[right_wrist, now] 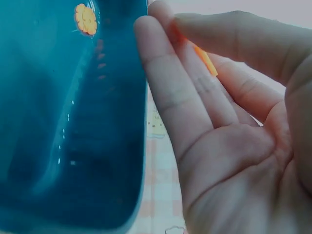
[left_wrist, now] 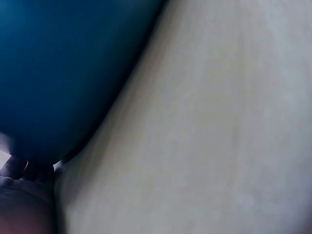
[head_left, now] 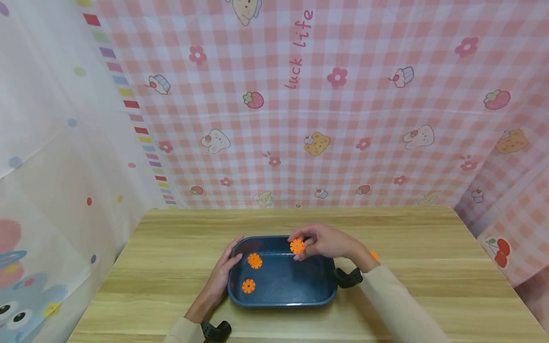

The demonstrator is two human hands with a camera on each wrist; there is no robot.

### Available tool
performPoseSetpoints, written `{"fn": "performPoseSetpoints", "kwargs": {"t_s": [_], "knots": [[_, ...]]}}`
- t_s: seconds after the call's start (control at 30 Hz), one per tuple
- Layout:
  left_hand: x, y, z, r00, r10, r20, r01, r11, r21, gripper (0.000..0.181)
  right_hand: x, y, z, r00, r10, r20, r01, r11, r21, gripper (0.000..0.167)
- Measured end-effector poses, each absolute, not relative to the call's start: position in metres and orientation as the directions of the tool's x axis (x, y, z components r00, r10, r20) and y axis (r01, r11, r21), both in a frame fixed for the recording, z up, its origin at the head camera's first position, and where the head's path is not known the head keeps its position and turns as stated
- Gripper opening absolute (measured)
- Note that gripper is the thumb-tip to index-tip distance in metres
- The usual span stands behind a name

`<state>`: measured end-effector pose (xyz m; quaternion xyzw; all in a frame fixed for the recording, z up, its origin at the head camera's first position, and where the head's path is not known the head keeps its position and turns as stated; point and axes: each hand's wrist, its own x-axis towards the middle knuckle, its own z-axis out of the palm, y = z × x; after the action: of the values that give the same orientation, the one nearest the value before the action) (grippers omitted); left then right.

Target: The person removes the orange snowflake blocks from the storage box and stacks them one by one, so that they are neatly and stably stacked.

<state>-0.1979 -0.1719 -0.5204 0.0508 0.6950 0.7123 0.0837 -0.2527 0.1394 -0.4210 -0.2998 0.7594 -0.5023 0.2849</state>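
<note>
A dark blue rectangular tray (head_left: 296, 281) with rounded corners stands on the table. My left hand (head_left: 220, 274) grips its left rim, the thumb over the edge and the other fingers along the outside. Above the tray's far side, my right hand (head_left: 326, 242) pinches an orange notched plastic disc (head_left: 297, 246) between thumb and fingers; in the right wrist view only the edge of this disc (right_wrist: 206, 61) shows. Inside the tray, toward the left, lie an orange disc (head_left: 255, 260) and, nearer to me, another orange disc (head_left: 248, 286).
Partly hidden behind my right forearm, an orange piece (head_left: 374, 256) is on the wooden table (head_left: 180, 238). A black wrist camera (head_left: 349, 277) sits by my right wrist, another black wrist camera (head_left: 217, 331) by my left. A pink checked cloth (head_left: 283, 119) hangs behind the table.
</note>
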Motion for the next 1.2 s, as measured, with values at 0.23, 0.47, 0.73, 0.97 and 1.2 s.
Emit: {"fn": "performPoseSetpoints", "kwargs": {"t_s": [0.23, 0.47, 0.73, 0.97, 1.2], "knots": [[-0.199, -0.172, -0.521, -0.982, 0.181, -0.047, -0.051, -0.017, 0.999, 0.05, -0.249, 0.157, -0.42, -0.695, -0.709, -0.122, -0.157, 0.315, -0.936, 0.035], [-0.198, -0.172, -0.52, -0.983, 0.178, -0.049, -0.052, -0.015, 0.999, 0.049, -0.246, 0.174, -0.425, -0.703, -0.7, -0.122, -0.142, 0.306, -0.941, 0.035], [-0.197, -0.171, -0.52, -0.982, 0.18, -0.055, -0.06, -0.021, 0.998, 0.049, -0.238, 0.198, -0.426, -0.75, -0.654, -0.101, -0.124, 0.289, -0.949, 0.039], [-0.197, -0.171, -0.519, -0.982, 0.185, -0.044, -0.051, -0.032, 0.998, 0.051, -0.233, 0.222, -0.428, -0.814, -0.58, -0.023, -0.236, 0.367, -0.9, 0.039], [-0.197, -0.172, -0.519, -0.98, 0.193, -0.046, -0.054, -0.038, 0.998, 0.051, -0.226, 0.246, -0.438, -0.891, -0.451, 0.046, -0.259, 0.424, -0.868, 0.028]]}}
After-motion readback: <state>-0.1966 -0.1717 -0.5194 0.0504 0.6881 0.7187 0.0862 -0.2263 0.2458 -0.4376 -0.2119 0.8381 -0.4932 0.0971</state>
